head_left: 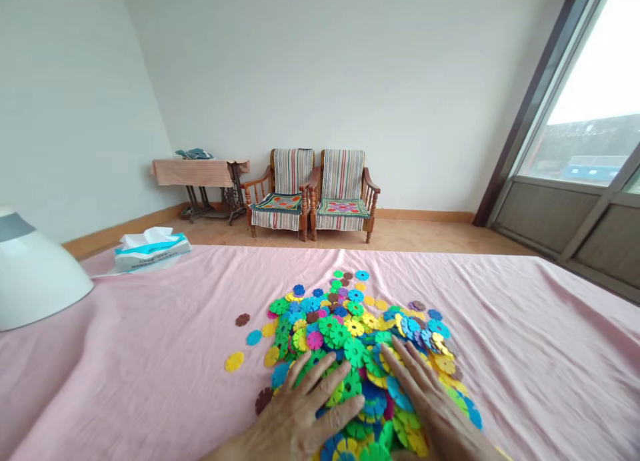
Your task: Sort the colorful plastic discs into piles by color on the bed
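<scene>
A heap of colourful plastic snowflake discs [354,351], notched round the edge and holed in the middle, is spread before me in green, yellow, blue, pink and brown. On the heap's left side lies my left hand [305,411], fingers spread and palm down. My right hand [425,394] rests on the right side, its fingers stretched forward over the discs. Neither hand grips a disc. The discs beneath both palms are hidden. Several loose discs lie apart at the left, among them a yellow disc [234,361] and a brown disc [243,320].
A pink cloth [150,361] covers the table. At the left stand a tissue pack [153,249] and a white rounded object [40,274]. Beyond the table's far edge are two wooden armchairs [343,181] and a cloth-covered sewing table [195,173]. A window [590,134] is at the right.
</scene>
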Available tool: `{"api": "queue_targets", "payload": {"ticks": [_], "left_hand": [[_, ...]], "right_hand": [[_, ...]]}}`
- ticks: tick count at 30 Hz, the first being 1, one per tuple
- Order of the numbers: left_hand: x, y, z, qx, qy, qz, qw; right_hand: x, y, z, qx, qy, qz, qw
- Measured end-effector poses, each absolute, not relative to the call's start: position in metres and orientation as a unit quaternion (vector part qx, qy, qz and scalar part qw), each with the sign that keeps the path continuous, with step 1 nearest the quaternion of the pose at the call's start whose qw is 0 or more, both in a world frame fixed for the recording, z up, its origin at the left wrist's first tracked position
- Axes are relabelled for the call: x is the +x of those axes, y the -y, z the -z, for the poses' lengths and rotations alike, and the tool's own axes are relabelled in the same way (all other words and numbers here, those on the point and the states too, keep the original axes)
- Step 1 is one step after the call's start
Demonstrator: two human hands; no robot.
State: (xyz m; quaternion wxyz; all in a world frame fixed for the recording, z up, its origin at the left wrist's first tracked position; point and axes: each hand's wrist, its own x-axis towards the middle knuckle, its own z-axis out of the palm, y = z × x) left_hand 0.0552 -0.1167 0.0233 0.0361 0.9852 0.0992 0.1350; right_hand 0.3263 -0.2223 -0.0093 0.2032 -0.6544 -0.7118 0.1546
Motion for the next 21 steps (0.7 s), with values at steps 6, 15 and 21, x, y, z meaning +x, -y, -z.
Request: {"api": "queue_targets", "payload": {"ticks": [6, 15, 21], "left_hand": [[0.046, 0.087, -0.022, 0.968, -0.195, -0.158, 0.022], [0.017, 0.041, -0.018, 0.918, -0.335, -0.212, -0.017], [0.053, 0.092, -0.036, 0.933, -0.267, -0.239, 0.027]], "right_hand": [[0.271, 0.164, -0.016, -0.640, 0.709, -0.198, 0.218], [0.266, 0.128, -0.041, -0.597, 0.724, -0.192, 0.288], [0.385, 0.127, -0.012, -0.730, 0.594, -0.008, 0.338]]}}
